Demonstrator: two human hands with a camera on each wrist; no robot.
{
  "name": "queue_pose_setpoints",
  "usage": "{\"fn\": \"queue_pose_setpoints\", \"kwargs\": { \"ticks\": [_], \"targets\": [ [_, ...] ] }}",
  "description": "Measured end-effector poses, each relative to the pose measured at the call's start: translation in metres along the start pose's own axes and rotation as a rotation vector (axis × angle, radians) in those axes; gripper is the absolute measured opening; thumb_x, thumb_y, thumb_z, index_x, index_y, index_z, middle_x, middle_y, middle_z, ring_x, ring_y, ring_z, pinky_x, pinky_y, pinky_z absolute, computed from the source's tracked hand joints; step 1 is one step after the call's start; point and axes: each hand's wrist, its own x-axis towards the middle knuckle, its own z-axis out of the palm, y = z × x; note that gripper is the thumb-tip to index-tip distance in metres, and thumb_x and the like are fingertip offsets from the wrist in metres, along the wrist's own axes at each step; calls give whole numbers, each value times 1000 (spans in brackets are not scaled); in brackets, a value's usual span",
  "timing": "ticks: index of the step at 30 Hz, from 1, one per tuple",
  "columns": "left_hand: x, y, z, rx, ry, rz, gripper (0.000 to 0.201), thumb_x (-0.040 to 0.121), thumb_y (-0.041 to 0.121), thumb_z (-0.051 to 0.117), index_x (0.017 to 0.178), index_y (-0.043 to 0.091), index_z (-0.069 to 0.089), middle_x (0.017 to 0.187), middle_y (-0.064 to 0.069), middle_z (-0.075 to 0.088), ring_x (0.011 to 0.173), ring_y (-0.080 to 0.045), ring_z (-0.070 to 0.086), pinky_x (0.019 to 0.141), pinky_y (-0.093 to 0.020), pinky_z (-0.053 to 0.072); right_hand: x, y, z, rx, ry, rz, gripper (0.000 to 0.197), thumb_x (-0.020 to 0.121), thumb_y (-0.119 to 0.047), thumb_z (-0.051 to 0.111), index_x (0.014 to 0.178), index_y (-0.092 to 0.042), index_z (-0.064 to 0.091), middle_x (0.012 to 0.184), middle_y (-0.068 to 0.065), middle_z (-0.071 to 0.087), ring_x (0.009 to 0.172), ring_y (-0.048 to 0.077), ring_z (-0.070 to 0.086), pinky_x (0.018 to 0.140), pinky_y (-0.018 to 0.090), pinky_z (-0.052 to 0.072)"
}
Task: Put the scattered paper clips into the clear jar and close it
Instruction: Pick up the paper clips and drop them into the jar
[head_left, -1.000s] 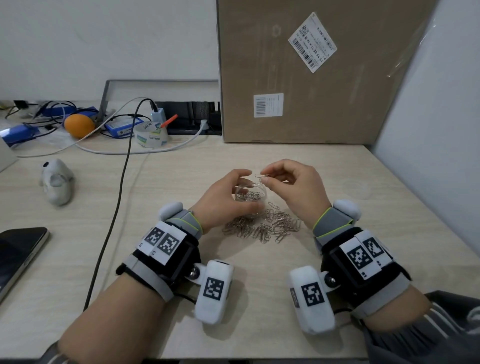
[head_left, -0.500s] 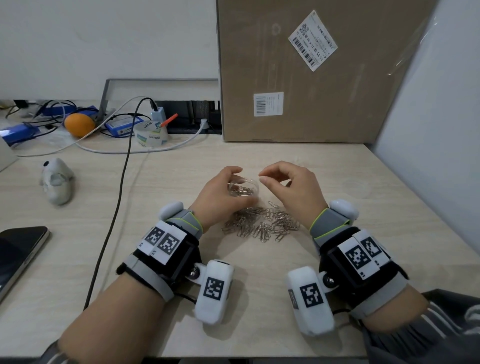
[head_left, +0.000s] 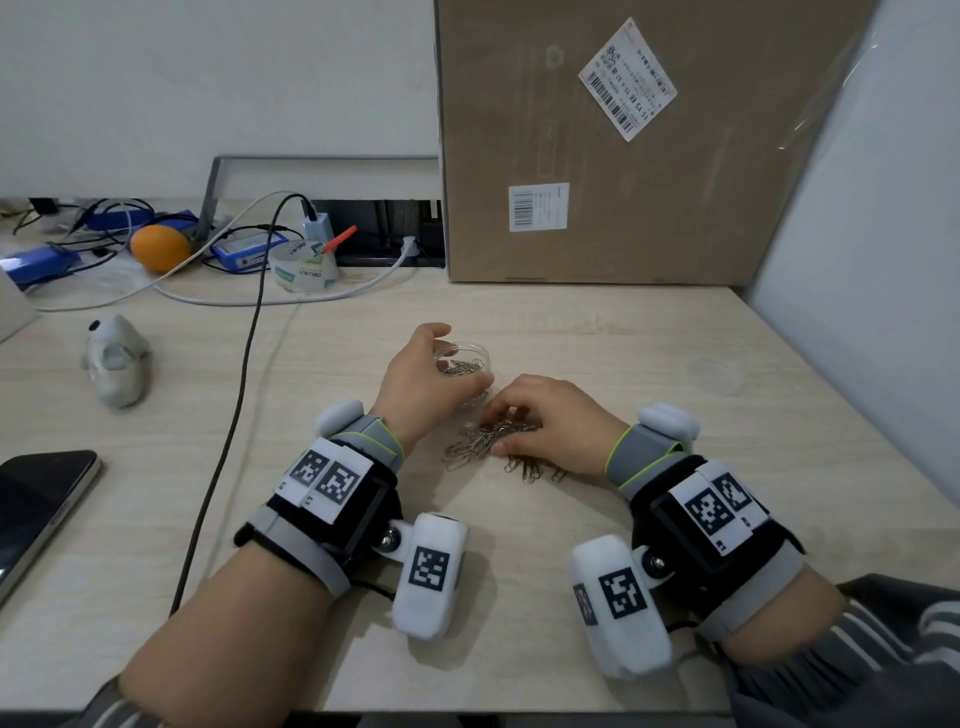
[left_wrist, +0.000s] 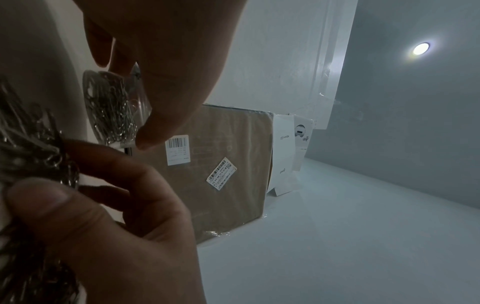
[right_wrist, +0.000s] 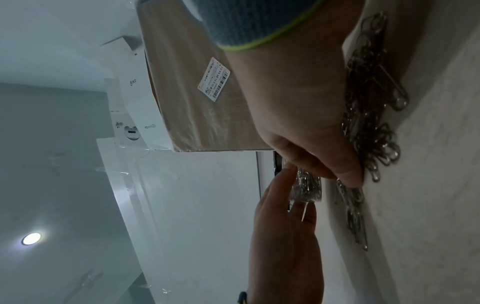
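Observation:
A small clear jar with several silver paper clips in it stands on the desk. My left hand grips it, thumb on the far side and fingers on the near side. The jar has no lid on. Just in front of it lies the pile of loose paper clips. My right hand is down on that pile, its fingers and thumb curled around some clips. A faint clear round disc, possibly the lid, lies to the right.
A big cardboard box stands against the back wall and a grey partition closes the right side. A black cable runs down the desk on the left, near a grey toy and a phone.
My right hand, which held a clip over the jar's mouth, has let it go and dropped to the pile. The left hand still holds the jar, now a little lower.

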Motion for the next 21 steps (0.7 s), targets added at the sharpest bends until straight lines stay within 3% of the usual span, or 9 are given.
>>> {"fn": "queue_pose_setpoints", "kwargs": {
  "ticks": [3, 6, 9, 13, 21],
  "targets": [
    [-1, 1, 0, -3, -7, 0, 69, 75, 24, 77, 134, 16, 44, 123, -3, 56, 104, -17, 58, 95, -31, 46, -1, 0, -2, 3, 72, -8, 19, 75, -19, 72, 94, -18, 70, 93, 1, 64, 84, 17, 57, 81, 27, 46],
    [-2, 2, 0, -20, -17, -6, 70, 74, 24, 78, 135, 16, 43, 123, -2, 56, 105, -17, 58, 96, -33, 47, -1, 1, -2, -5, 133, 6, 13, 76, -16, 70, 89, -17, 71, 79, -9, 61, 75, 9, 54, 69, 15, 40],
    [-2, 2, 0, -13, -24, -7, 69, 74, 24, 78, 134, 16, 43, 121, -1, 56, 105, -17, 58, 97, -34, 47, 0, 2, -4, 3, 184, 34, 10, 75, -15, 71, 86, -17, 71, 77, -6, 65, 72, 8, 55, 70, 19, 42],
    [-2, 1, 0, -6, -27, -5, 70, 74, 25, 78, 134, 16, 43, 120, 0, 55, 105, -18, 58, 96, -34, 47, 0, 1, -6, 48, 278, 99, 8, 76, -14, 70, 83, -17, 72, 70, -7, 62, 66, 4, 54, 64, 12, 41],
    [-1, -1, 0, 31, -54, -2, 71, 74, 27, 78, 135, 18, 43, 124, -1, 56, 104, -17, 58, 96, -33, 47, -2, 5, -18, 182, 547, 185, 6, 74, -9, 73, 79, -13, 73, 72, 0, 68, 68, 9, 60, 69, 14, 46]
  ]
}}
